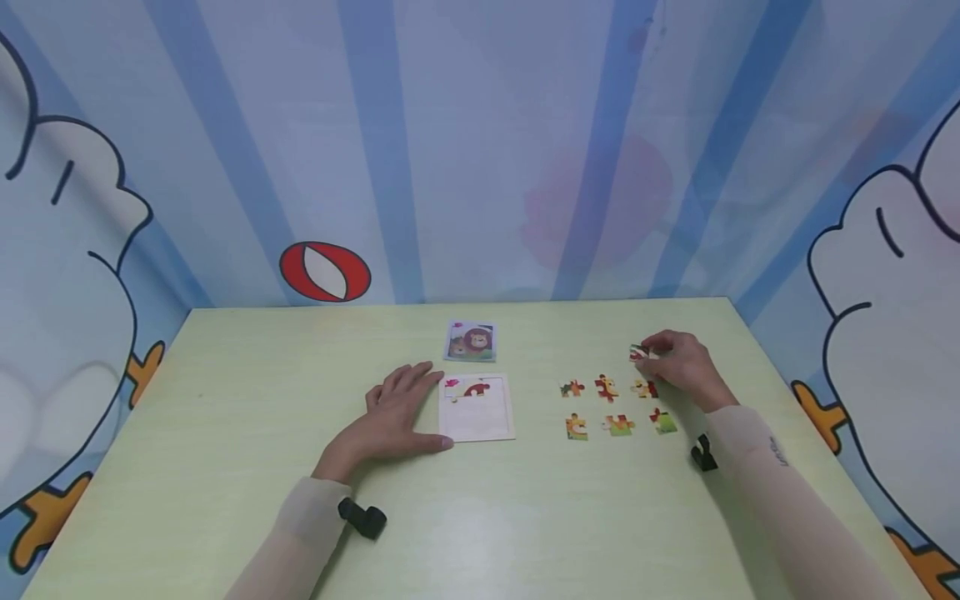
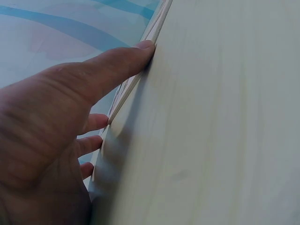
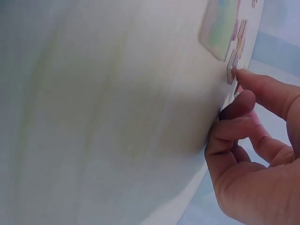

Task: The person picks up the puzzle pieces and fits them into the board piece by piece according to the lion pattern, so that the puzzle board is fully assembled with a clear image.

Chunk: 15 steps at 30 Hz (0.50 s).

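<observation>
Right hand (image 1: 686, 367) pinches small red-and-white jigsaw piece (image 1: 637, 352) toward bench (image 1: 247, 400) far-right corner; square white puzzle tray (image 1: 483, 421) lies leftward, touching spread left hand (image 1: 393, 421).

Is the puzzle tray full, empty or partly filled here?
The tray is partly filled: placed pieces show only toward its far side, the near part is bare, and loose pieces lie outside.

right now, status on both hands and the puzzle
Left hand touching partly filled puzzle tray. Right hand pinching piece. Loose pieces lie between hands.
</observation>
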Each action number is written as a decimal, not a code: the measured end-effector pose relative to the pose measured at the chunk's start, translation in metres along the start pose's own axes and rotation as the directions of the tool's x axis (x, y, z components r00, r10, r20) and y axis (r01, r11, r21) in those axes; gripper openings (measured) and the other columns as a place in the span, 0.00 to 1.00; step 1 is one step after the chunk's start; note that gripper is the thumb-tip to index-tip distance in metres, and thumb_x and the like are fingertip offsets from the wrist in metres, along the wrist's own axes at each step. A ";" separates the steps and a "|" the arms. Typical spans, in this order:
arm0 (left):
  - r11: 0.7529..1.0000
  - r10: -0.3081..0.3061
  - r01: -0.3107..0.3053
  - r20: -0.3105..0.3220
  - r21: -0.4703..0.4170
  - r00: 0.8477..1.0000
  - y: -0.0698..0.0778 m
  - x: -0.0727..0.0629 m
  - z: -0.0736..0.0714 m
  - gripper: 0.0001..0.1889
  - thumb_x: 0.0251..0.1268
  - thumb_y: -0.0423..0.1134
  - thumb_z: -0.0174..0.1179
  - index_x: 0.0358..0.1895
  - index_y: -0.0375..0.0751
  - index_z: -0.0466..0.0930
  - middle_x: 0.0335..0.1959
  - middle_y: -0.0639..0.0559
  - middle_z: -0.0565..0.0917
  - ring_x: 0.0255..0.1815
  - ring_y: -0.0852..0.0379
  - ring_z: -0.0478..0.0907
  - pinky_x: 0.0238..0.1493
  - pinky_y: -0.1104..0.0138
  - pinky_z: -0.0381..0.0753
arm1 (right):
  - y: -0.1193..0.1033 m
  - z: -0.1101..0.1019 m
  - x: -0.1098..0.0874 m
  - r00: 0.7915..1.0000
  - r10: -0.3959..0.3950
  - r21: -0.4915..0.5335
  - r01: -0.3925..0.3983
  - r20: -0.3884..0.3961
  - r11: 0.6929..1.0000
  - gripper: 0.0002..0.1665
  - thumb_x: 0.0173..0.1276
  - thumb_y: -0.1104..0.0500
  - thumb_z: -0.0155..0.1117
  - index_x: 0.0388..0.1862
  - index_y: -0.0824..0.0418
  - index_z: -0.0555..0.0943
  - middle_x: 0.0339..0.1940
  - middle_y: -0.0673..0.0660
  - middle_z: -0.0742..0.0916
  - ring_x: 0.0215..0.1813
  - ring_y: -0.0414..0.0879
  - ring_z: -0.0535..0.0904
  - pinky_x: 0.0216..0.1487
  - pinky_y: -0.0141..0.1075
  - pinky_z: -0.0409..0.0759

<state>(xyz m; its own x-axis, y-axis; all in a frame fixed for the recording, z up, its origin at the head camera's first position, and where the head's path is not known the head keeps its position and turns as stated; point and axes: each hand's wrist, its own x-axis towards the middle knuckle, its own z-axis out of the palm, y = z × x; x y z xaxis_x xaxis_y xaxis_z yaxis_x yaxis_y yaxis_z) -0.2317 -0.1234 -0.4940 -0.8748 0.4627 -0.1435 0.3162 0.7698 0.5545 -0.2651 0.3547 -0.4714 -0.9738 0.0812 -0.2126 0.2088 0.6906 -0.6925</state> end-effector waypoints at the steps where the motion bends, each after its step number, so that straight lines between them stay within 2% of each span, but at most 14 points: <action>1: 1.000 -0.001 0.001 0.000 0.000 1.000 0.000 0.000 0.000 0.56 0.59 0.61 0.76 0.87 0.51 0.56 0.91 0.47 0.51 0.91 0.35 0.42 0.82 0.29 0.45 | 0.000 0.000 0.000 1.000 0.001 0.007 -0.001 -0.004 1.000 0.30 0.77 0.53 0.69 0.71 0.65 0.77 0.73 0.73 0.77 0.68 0.66 0.76 0.64 0.57 0.79; 5: 1.000 -0.003 0.003 0.000 0.001 1.000 -0.001 0.001 0.001 0.56 0.59 0.61 0.76 0.87 0.51 0.57 0.91 0.46 0.51 0.91 0.35 0.42 0.82 0.29 0.45 | 0.001 0.000 -0.001 1.000 -0.005 0.024 0.005 -0.030 1.000 0.27 0.76 0.53 0.70 0.67 0.64 0.77 0.61 0.67 0.83 0.52 0.57 0.81 0.50 0.43 0.81; 7: 1.000 -0.005 0.005 0.001 0.004 1.000 -0.001 0.001 0.001 0.56 0.59 0.61 0.76 0.87 0.51 0.57 0.91 0.46 0.51 0.91 0.35 0.42 0.82 0.29 0.46 | 0.001 0.000 -0.001 0.999 -0.013 0.039 0.015 -0.046 0.999 0.25 0.75 0.55 0.71 0.66 0.64 0.78 0.54 0.65 0.86 0.45 0.53 0.83 0.45 0.39 0.81; 11: 1.000 -0.003 0.003 0.001 0.007 1.000 -0.001 0.001 0.001 0.56 0.59 0.61 0.76 0.87 0.51 0.57 0.91 0.46 0.51 0.91 0.35 0.42 0.82 0.29 0.46 | -0.001 -0.002 -0.004 0.997 -0.048 0.078 0.053 -0.067 0.996 0.21 0.77 0.56 0.69 0.63 0.65 0.80 0.45 0.64 0.91 0.33 0.48 0.86 0.39 0.38 0.81; 15: 1.000 -0.001 0.001 0.000 0.008 1.000 -0.001 0.001 0.001 0.56 0.59 0.62 0.76 0.87 0.51 0.56 0.91 0.46 0.51 0.91 0.35 0.42 0.82 0.29 0.47 | -0.004 -0.002 -0.006 0.996 -0.040 0.124 0.049 -0.075 0.991 0.21 0.78 0.54 0.69 0.63 0.65 0.81 0.45 0.64 0.94 0.31 0.47 0.86 0.35 0.39 0.82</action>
<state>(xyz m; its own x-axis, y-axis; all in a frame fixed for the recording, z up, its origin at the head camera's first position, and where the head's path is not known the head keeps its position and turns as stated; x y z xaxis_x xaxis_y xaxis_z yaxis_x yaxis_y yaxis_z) -0.2324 -0.1228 -0.4954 -0.8751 0.4621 -0.1436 0.3186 0.7736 0.5477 -0.2605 0.3528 -0.4655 -0.9853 0.1076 -0.1327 0.1708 0.5993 -0.7821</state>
